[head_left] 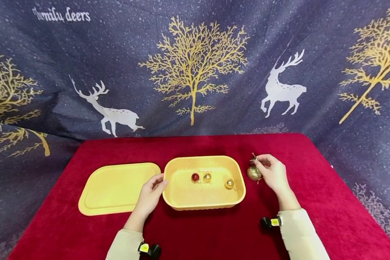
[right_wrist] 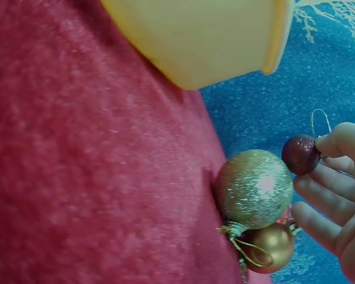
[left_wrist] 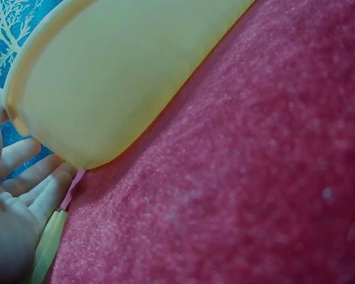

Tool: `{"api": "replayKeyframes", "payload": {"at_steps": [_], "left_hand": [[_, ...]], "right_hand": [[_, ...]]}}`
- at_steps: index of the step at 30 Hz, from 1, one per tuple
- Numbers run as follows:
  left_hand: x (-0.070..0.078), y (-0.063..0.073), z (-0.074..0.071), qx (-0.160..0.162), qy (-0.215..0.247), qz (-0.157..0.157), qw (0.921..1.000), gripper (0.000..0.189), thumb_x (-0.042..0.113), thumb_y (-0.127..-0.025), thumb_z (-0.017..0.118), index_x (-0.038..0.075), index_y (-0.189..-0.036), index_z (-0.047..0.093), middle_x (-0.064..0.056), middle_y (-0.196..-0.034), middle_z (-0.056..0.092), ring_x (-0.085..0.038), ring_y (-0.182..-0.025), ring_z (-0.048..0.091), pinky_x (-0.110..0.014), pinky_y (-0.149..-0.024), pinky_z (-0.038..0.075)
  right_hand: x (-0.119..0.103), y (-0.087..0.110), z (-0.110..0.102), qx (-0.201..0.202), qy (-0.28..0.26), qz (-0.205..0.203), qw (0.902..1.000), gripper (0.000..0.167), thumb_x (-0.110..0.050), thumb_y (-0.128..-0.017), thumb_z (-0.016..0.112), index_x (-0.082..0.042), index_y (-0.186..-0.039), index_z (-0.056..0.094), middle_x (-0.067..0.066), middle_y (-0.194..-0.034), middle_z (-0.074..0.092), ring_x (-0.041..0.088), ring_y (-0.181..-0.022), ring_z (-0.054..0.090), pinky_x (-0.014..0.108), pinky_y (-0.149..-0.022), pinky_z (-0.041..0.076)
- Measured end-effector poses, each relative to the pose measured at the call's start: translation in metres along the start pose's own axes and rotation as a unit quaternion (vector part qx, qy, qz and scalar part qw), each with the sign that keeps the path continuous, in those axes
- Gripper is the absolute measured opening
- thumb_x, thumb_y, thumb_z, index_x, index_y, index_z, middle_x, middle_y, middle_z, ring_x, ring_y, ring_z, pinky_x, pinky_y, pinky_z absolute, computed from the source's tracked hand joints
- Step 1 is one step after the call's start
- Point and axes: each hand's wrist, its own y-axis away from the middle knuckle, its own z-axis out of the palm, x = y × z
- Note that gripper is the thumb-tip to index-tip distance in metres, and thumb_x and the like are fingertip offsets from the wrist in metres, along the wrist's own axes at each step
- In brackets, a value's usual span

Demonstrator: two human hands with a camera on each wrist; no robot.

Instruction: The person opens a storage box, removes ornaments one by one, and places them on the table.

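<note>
A yellow box (head_left: 204, 207) stands on the cloth with two small gold baubles and one red bauble (head_left: 195, 177) inside. My left hand (head_left: 152, 192) holds its left end, thumb at the rim and fingers against the outer wall (left_wrist: 83, 142). To the right of the box, my right hand (head_left: 274, 174) pinches a small dark red glittery bauble (right_wrist: 300, 155) near its cap, a thread loop sticking up. Just under that lies a larger gold glitter bauble (right_wrist: 254, 188). Beside it is a smooth gold bauble (right_wrist: 272, 248), with a bit of red partly hidden behind.
The yellow lid (head_left: 117, 188) lies flat to the left of the box. A red cloth (head_left: 195, 234) covers the table. Behind it hangs a dark blue curtain (head_left: 214, 133) with white deer and gold trees.
</note>
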Motion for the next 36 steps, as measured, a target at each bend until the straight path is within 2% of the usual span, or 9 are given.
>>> {"api": "replayKeyframes", "payload": {"at_steps": [3, 8, 11, 15, 18, 29, 36], "left_hand": [[0.002, 0.001, 0.001, 0.0, 0.003, 0.004, 1.0, 0.04, 0.02, -0.095, 0.058, 0.001, -0.129, 0.054, -0.018, -0.125, 0.058, -0.026, -0.117, 0.055, -0.021, -0.094, 0.044], [0.002, 0.001, 0.001, 0.001, 0.005, 0.0, 1.0, 0.039, 0.02, -0.095, 0.057, 0.002, -0.13, 0.054, -0.017, -0.125, 0.059, -0.025, -0.117, 0.055, -0.018, -0.093, 0.043], [0.002, 0.001, 0.001, 0.0, 0.007, 0.001, 1.0, 0.04, 0.019, -0.095, 0.057, 0.001, -0.13, 0.053, -0.018, -0.125, 0.058, -0.023, -0.117, 0.055, -0.014, -0.091, 0.042], [0.001, 0.001, 0.001, -0.001, 0.006, 0.005, 1.0, 0.04, 0.019, -0.095, 0.057, 0.0, -0.13, 0.053, -0.018, -0.125, 0.058, -0.02, -0.115, 0.054, -0.011, -0.089, 0.041], [0.0, 0.001, 0.001, 0.0, 0.004, 0.006, 1.0, 0.04, 0.019, -0.095, 0.057, 0.0, -0.13, 0.053, -0.018, -0.124, 0.059, -0.018, -0.114, 0.055, -0.011, -0.089, 0.042], [0.002, 0.001, 0.001, 0.002, 0.006, 0.001, 1.0, 0.039, 0.018, -0.095, 0.057, 0.001, -0.129, 0.054, -0.017, -0.124, 0.059, -0.019, -0.113, 0.055, -0.012, -0.089, 0.042], [0.002, 0.001, 0.0, 0.002, 0.0, 0.005, 1.0, 0.04, 0.019, -0.095, 0.057, 0.0, -0.13, 0.053, -0.018, -0.124, 0.059, -0.019, -0.114, 0.055, -0.011, -0.088, 0.042]], "right_hand": [[0.001, 0.0, 0.003, 0.005, 0.02, -0.016, 0.9997, 0.013, -0.008, -0.082, 0.071, -0.002, -0.093, 0.069, 0.015, -0.088, 0.072, -0.015, -0.073, 0.053, 0.001, -0.064, 0.041], [0.001, 0.001, 0.008, 0.012, 0.058, -0.052, 0.9969, 0.012, -0.008, -0.08, 0.073, -0.002, -0.09, 0.07, 0.014, -0.088, 0.07, 0.014, -0.074, 0.065, 0.007, -0.062, 0.044], [0.001, 0.002, 0.011, 0.011, 0.074, -0.057, 0.9956, 0.012, -0.009, -0.08, 0.073, -0.003, -0.09, 0.071, 0.014, -0.089, 0.068, 0.023, -0.078, 0.065, 0.017, -0.064, 0.048], [-0.002, 0.004, 0.013, 0.006, 0.085, -0.049, 0.9951, 0.012, -0.011, -0.081, 0.072, -0.004, -0.09, 0.07, 0.014, -0.089, 0.066, 0.025, -0.082, 0.063, 0.036, -0.072, 0.049], [-0.003, 0.005, 0.014, 0.007, 0.091, -0.045, 0.9947, 0.013, -0.012, -0.081, 0.071, -0.003, -0.09, 0.07, 0.015, -0.09, 0.065, 0.029, -0.085, 0.062, 0.044, -0.077, 0.047], [0.0, 0.003, 0.016, 0.033, 0.105, -0.043, 0.993, 0.015, -0.012, -0.079, 0.071, 0.0, -0.089, 0.07, 0.02, -0.097, 0.065, 0.04, -0.097, 0.055, 0.051, -0.086, 0.04], [0.0, 0.003, 0.017, 0.036, 0.101, -0.032, 0.9938, 0.015, -0.014, -0.08, 0.07, -0.001, -0.089, 0.068, 0.02, -0.1, 0.065, 0.038, -0.099, 0.056, 0.053, -0.085, 0.04]]}}
